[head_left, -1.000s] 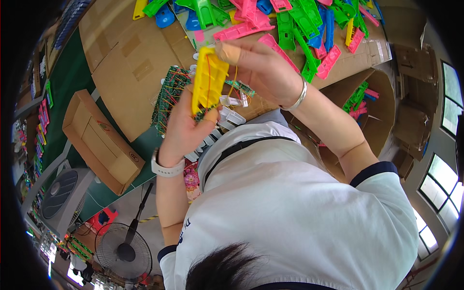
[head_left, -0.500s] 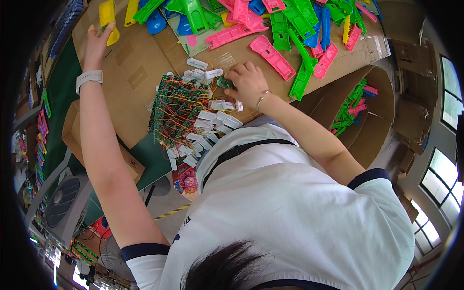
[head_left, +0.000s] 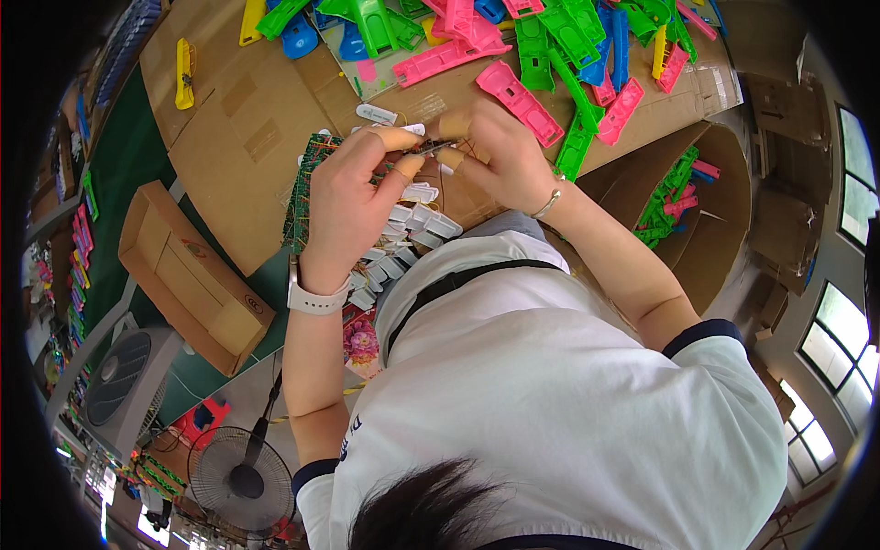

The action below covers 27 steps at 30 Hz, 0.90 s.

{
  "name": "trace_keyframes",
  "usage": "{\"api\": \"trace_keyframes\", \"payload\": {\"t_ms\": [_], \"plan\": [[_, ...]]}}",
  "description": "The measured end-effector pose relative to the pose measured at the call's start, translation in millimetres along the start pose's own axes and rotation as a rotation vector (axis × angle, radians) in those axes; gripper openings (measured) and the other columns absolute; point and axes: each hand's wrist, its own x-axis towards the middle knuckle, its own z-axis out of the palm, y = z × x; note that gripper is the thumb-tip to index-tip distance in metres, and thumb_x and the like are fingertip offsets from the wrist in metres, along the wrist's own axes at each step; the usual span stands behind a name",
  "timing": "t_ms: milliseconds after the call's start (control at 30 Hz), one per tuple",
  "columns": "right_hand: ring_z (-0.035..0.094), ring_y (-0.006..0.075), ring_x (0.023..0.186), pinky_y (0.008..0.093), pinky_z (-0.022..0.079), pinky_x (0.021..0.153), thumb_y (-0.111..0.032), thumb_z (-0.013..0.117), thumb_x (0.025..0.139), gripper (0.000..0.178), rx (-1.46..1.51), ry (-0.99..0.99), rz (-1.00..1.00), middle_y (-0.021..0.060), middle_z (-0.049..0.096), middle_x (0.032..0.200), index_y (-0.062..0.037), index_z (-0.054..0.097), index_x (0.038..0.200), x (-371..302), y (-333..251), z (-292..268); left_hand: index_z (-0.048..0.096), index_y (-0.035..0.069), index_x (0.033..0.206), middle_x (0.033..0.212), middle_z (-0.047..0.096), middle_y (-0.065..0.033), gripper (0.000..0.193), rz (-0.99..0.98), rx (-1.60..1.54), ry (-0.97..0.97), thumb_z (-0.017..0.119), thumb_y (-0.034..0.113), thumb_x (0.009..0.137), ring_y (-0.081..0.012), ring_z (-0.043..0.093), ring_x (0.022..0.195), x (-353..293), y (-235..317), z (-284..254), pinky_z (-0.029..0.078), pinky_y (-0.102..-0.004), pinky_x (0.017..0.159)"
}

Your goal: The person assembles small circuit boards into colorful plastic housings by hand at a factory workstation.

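My left hand and my right hand meet above the front of the table, fingertips closed from both sides on a small circuit board. Tan covers sit on several fingertips. The board is mostly hidden by the fingers. Below my left hand a stack of green circuit boards with thin wires is partly covered. White plastic pieces are heaped beside it, near my waist. A yellow plastic shell lies alone on the cardboard at the far left.
Pink, green, blue and yellow plastic shells are piled along the far side. A large carton at the right holds more coloured pieces. At the left are a shallow open carton, a grey chair and a fan.
My left hand has let go of the yellow shell, which now lies turned on the cardboard, and has come across to my right hand. Both now hold the small circuit board.
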Motion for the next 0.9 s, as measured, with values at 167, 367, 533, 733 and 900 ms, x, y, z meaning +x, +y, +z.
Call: {"api": "trace_keyframes", "payload": {"t_ms": [167, 367, 533, 733, 900], "plan": [[0.056, 0.0271, 0.075, 0.0378, 0.044, 0.062, -0.017, 0.063, 0.077, 0.017, -0.008, -0.129, 0.232, 0.0097, 0.054, 0.076, -0.0053, 0.059, 0.088, 5.6, -12.0, -4.3, 0.059, 0.003, 0.089, 0.086, 0.059, -0.0096, 0.016, 0.045, -0.039, 0.119, 0.066, 0.003, 0.074, -0.0233, 0.059, 0.077, -6.1, -2.6, -0.3, 0.046, -0.0298, 0.066], [0.056, 0.0267, 0.071, 0.0365, 0.044, 0.06, -0.017, 0.062, 0.079, 0.018, -0.045, 0.045, 0.2, 0.0097, 0.056, 0.076, -0.0048, 0.062, 0.092, -6.4, -1.5, -7.1, 0.057, 0.004, 0.098, 0.092, 0.062, -0.0094, 0.021, 0.124, 0.051, -0.001, 0.063, 0.01, 0.079, -0.0206, 0.06, 0.085, 15.2, -3.6, 2.3, 0.046, -0.0302, 0.073], [0.056, 0.0256, 0.072, 0.0333, 0.045, 0.062, -0.012, 0.062, 0.08, 0.017, 0.145, 0.082, 0.319, 0.0102, 0.057, 0.08, -0.0036, 0.061, 0.094, -34.6, 9.6, -22.5, 0.053, 0.002, 0.108, 0.099, 0.061, -0.0099, 0.036, -0.799, -1.268, -0.206, 0.05, 0.032, 0.09, -0.024, 0.06, 0.094, 55.5, -63.2, 42.9, 0.047, -0.0356, 0.08], [0.056, 0.0254, 0.078, 0.0316, 0.045, 0.066, -0.01, 0.061, 0.082, 0.016, 0.284, 0.111, 0.233, 0.0101, 0.056, 0.085, -0.0026, 0.059, 0.096, -35.2, 7.5, -24.2, 0.045, 0.01, 0.103, 0.093, 0.053, -0.0042, 0.029, -1.011, -1.474, 0.385, 0.058, 0.028, 0.084, -0.0221, 0.055, 0.089, 104.1, -69.9, 134.8, 0.045, -0.0383, 0.077], [0.056, 0.0204, 0.08, 0.0305, 0.044, 0.07, -0.014, 0.059, 0.085, 0.019, 0.369, 0.169, 0.31, 0.0097, 0.056, 0.086, -0.0016, 0.06, 0.098, -39.1, 17.9, -26.7, 0.047, 0.011, 0.103, 0.104, 0.056, -0.0052, 0.024, -0.744, -1.431, 0.474, 0.056, 0.022, 0.084, -0.0196, 0.055, 0.093, 86.7, -64.4, 121.9, 0.042, -0.0371, 0.083]]}}
